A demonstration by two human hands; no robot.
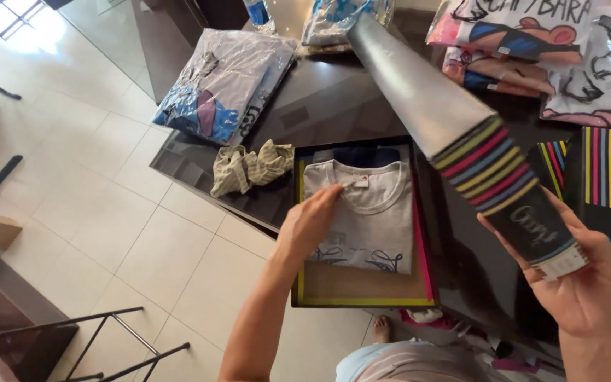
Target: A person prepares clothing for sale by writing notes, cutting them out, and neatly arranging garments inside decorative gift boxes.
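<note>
Now the left hand (pixel 310 221) lies flat on the folded white shirt (pixel 365 212), fingers together and stretched toward the collar, pressing down rather than gripping anything. That shirt sits inside the open box (pixel 298 233), a shallow black tray with a yellow rim on its near and left sides and a pink edge on the right. The shirt fills the far part of the box and leaves a strip of brown base bare at the near end. Its long axis runs near-to-far, in line with the box, collar at the far end with a dark garment showing just beyond it.

The right hand (pixel 588 290) is well off to the right of the box, closed around the near end of the lid (pixel 454 120), palm under it and thumb across the striped band. The lid is tilted up on edge, its grey inside face showing, and its long axis runs from the hand up and away, crossing above the box's far right corner. So the left hand is the one on the shirt; the right hand is apart from it, busy with the lid.

Just left of the box, a crumpled striped cloth (pixel 249 166) lies on the dark bench (pixel 319 106). Beyond the box, bagged shirts (pixel 224 81) are stacked, more of them to the far right.
</note>
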